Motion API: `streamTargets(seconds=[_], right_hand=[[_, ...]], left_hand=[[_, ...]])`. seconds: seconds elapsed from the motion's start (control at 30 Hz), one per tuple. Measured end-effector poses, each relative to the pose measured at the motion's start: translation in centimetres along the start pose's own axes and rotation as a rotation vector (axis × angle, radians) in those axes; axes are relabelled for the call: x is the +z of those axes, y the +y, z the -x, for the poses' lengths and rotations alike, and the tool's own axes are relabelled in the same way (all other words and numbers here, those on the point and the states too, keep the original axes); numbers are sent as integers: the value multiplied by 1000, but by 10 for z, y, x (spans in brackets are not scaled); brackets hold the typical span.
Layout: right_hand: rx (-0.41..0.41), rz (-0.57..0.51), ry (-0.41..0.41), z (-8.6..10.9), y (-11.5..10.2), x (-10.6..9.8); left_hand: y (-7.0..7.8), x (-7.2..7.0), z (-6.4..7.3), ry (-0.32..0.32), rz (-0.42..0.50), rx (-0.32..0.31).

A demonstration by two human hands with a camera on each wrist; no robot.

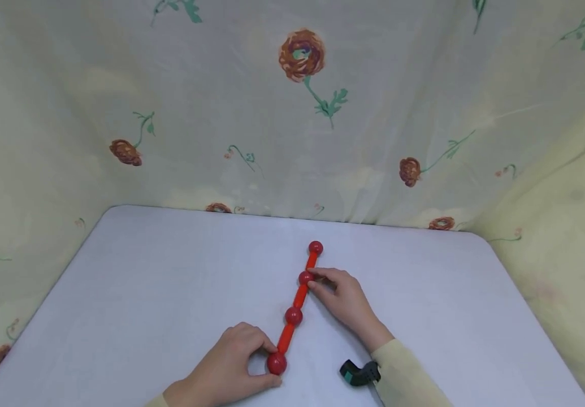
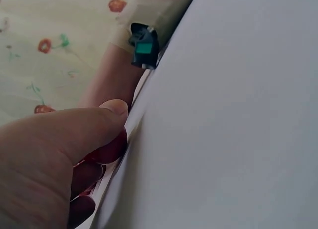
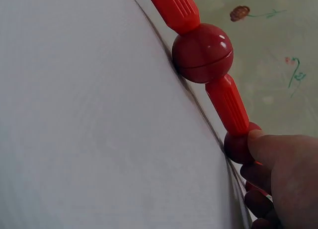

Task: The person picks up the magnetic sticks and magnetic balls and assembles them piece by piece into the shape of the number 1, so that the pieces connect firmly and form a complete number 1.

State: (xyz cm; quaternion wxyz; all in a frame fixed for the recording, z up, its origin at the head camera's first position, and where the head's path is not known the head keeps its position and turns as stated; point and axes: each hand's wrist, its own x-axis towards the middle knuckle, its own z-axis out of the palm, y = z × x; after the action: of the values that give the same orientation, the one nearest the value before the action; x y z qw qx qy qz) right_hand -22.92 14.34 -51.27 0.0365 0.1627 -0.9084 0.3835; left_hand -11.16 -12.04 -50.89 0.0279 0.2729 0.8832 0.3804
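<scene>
A chain of red balls joined by orange-red ribbed rods (image 1: pixel 285 338) lies slantwise on the white table. My left hand (image 1: pixel 236 362) holds the nearest ball (image 1: pixel 276 363) between thumb and fingers. In the left wrist view that ball (image 2: pixel 110 148) is partly covered by the left thumb. My right hand (image 1: pixel 345 299) pinches the second ball from the far end (image 1: pixel 305 277). The right wrist view shows the thumb on this ball (image 3: pixel 239 147), with a rod (image 3: pixel 227 105) and another ball (image 3: pixel 203 53) beside it. The far end ball (image 1: pixel 315 247) is untouched.
A small black wrist camera (image 1: pixel 360 373) is attached near the right sleeve (image 1: pixel 409 373). The white tabletop (image 1: pixel 170 271) runs back to a flower-patterned cloth (image 1: pixel 221 96), which hangs behind it and at both sides.
</scene>
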Motion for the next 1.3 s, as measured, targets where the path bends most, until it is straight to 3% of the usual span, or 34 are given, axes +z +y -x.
streamTargets(seconds=[0.13,0.3,0.43,0.57,0.9,1.17,1.3], right_hand=[[-53,0,-39,-4,-8,9],[-103,-5,-81,-10,-22,24],[-134,-4,-124,-13,-30,35],[-125,6,-119,-12,-33,38],[-156,12,-60,-11,-25,36],[-142,4,-60,-1,-21,37],[-162,-3,-40,1,-22,34]], left_hand=[[4,0,11,-23,17,13],[7,-4,21,-71,27,-72],[8,-6,28,-70,49,-113],[6,-5,31,-51,90,-91],[2,0,26,-12,95,7],[6,-1,31,-85,163,-78],[7,-4,29,-102,156,-67]])
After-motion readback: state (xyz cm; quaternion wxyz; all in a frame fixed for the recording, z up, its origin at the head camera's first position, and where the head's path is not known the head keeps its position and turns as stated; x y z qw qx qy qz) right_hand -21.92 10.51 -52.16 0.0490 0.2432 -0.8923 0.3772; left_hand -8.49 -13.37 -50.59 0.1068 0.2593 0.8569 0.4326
